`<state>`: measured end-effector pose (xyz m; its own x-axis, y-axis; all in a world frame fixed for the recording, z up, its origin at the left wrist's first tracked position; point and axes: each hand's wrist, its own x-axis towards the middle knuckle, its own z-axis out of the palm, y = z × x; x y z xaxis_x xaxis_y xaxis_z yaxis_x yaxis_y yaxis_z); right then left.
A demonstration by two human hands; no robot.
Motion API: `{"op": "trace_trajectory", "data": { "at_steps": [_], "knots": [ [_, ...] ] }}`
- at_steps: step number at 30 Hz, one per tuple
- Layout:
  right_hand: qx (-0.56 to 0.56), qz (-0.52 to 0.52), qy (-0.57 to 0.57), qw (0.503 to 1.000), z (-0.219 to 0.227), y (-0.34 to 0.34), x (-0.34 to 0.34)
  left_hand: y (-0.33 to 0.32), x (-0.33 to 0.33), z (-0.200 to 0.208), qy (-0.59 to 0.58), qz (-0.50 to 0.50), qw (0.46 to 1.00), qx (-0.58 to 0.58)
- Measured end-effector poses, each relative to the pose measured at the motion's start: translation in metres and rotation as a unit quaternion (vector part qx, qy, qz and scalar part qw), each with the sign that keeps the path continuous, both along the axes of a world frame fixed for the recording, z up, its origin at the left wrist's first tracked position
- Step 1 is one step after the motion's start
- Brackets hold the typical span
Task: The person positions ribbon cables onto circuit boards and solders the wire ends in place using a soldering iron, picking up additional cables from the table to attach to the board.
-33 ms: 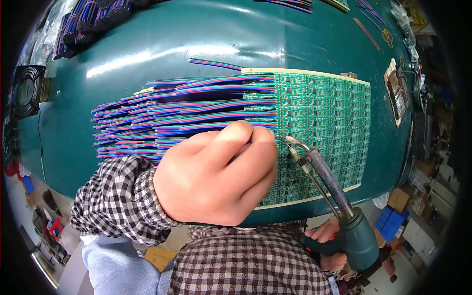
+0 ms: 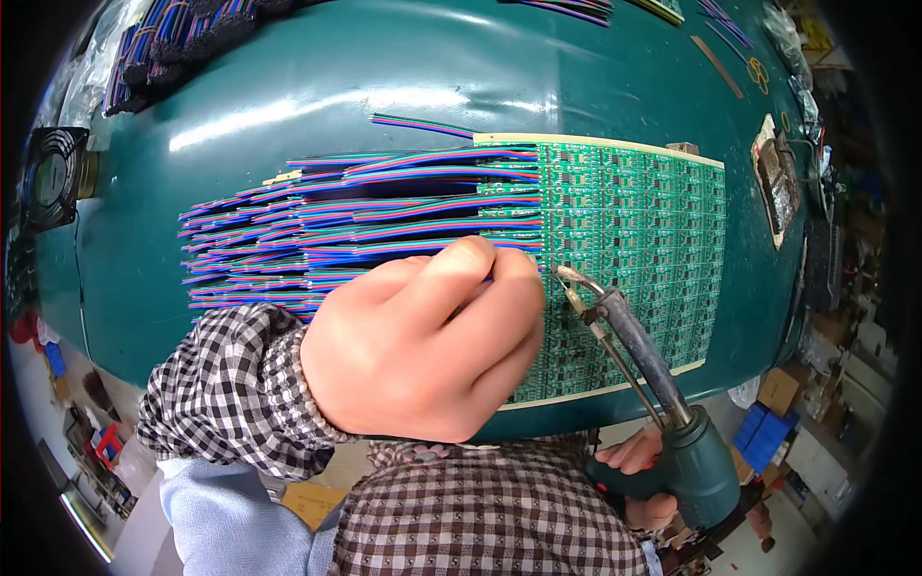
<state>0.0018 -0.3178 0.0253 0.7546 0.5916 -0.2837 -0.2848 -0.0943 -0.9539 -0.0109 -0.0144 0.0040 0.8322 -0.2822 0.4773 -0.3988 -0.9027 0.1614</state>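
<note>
A green circuit-board panel point(image 2: 634, 230) lies on the table, divided into many small boards. Flat strips of red, green, blue and black wires point(image 2: 413, 227) run left from its left-hand rows. My left hand point(image 2: 432, 341) is closed in a pinch over the panel's left part, on a wire strip mostly hidden under the fingers. My right hand point(image 2: 639, 470) is wrapped round the handle of a dark green soldering gun point(image 2: 706, 466), partly behind it. The gun's bent tip point(image 2: 567, 276) is just right of the left fingertips, with a thin metal feed tube point(image 2: 619, 360) beside the barrel.
Bundled wires point(image 2: 178, 43) lie at the far left, near a small black fan point(image 2: 53, 178). A dark metal block point(image 2: 776, 182) on a pale base sits at the right. Rubber bands point(image 2: 757, 72) and a brown strip point(image 2: 716, 65) lie far right.
</note>
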Motion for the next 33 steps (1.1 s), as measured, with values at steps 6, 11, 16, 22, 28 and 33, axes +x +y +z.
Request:
{"op": "trace_trajectory", "data": {
  "at_steps": [6, 11, 16, 22, 28, 33],
  "knots": [
    [0.004, -0.010, -0.004, 1.000, -0.006, -0.004, -0.006, -0.001, -0.001, -0.001, -0.009, 0.013, 1.000, 0.008],
    [0.006, -0.073, -0.010, 0.997, -0.013, -0.014, -0.015, 0.001, -0.002, 0.000, -0.005, 0.011, 1.000, 0.011],
    [-0.004, -0.060, -0.008, 0.998, -0.014, -0.015, -0.012, 0.000, -0.001, -0.002, -0.013, 0.008, 1.000, 0.015],
    [-0.030, -0.083, 0.009, 0.996, -0.010, -0.009, -0.013, 0.000, -0.001, -0.002, -0.019, 0.004, 1.000, 0.011],
    [-0.038, -0.085, 0.022, 0.995, -0.009, -0.010, -0.013, 0.000, 0.000, -0.004, -0.022, -0.002, 1.000, 0.009],
    [-0.031, -0.110, 0.022, 0.993, -0.011, -0.014, -0.019, 0.000, 0.000, -0.002, -0.014, -0.002, 1.000, 0.010]
  ]
}}
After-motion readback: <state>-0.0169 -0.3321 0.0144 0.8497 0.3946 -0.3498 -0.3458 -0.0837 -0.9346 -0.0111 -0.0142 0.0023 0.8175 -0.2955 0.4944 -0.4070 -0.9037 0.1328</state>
